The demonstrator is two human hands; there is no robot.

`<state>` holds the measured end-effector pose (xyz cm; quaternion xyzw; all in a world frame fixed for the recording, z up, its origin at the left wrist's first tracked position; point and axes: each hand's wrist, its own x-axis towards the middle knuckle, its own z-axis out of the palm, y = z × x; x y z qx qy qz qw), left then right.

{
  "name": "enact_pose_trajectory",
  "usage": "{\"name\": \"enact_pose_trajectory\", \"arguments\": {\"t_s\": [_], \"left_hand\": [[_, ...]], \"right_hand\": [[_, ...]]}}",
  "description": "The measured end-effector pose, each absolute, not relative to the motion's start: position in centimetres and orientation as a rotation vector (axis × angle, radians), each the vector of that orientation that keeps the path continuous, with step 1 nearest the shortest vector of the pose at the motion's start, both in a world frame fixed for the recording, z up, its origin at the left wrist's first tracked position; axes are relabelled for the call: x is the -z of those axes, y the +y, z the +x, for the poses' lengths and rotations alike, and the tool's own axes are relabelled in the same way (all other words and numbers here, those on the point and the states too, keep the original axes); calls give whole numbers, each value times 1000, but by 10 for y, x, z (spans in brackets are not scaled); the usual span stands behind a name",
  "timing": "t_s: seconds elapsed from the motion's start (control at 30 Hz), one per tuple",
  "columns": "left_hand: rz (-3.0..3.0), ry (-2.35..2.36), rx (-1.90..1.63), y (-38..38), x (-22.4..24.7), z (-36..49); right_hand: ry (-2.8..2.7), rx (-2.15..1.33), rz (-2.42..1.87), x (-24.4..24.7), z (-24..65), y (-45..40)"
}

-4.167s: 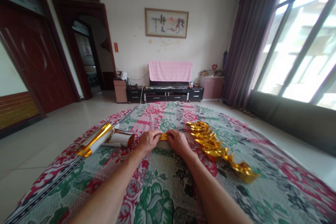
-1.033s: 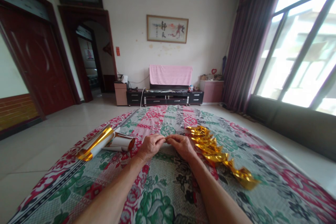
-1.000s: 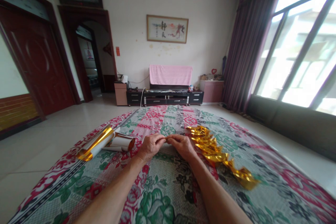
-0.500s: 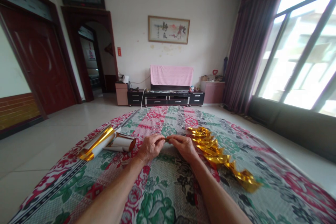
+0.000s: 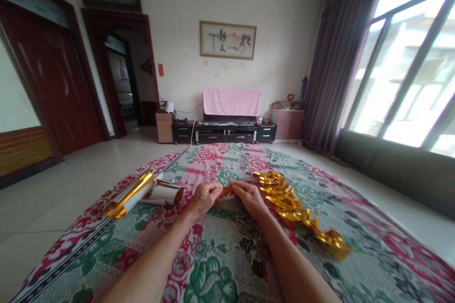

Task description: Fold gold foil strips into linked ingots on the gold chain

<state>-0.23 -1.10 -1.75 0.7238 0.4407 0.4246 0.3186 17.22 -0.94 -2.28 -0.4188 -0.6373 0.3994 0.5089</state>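
Observation:
A small piece of gold foil paper is stretched between my two hands, just above the table's middle. My left hand pinches its left end between thumb and fingers. At the other end, my right hand grips it in the same way. Right of my right hand lies a row of folded gold foil ingots, running from the far side toward me. To the left of my left hand are loosely rolled gold foil sheets with white undersides.
A flowered cloth in red, green and grey covers the round table. Beyond it stands a low black TV cabinet with a pink cloth draped over the set. A purple curtain hangs by the window at right.
The gold foil piece between my hands shows more of its surface now. My fingertips have moved slightly apart; the rolls and the row of ingots stay where they were.

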Motion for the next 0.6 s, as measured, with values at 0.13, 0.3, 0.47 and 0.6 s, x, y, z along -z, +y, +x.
{"name": "enact_pose_trajectory", "arguments": {"t_s": [0.13, 0.3, 0.47, 0.6], "left_hand": [[1817, 1120, -1074, -10, 16, -1], [1892, 1158, -1055, -13, 11, 1], [1898, 1153, -1017, -14, 11, 3], [1826, 1165, -1016, -15, 9, 4]], "right_hand": [[-1496, -980, -1048, 24, 171, -8], [-1493, -1002, -988, 20, 168, -10], [-1538, -991, -951, 14, 166, -16], [-1504, -1014, -991, 16, 165, -16]]}}
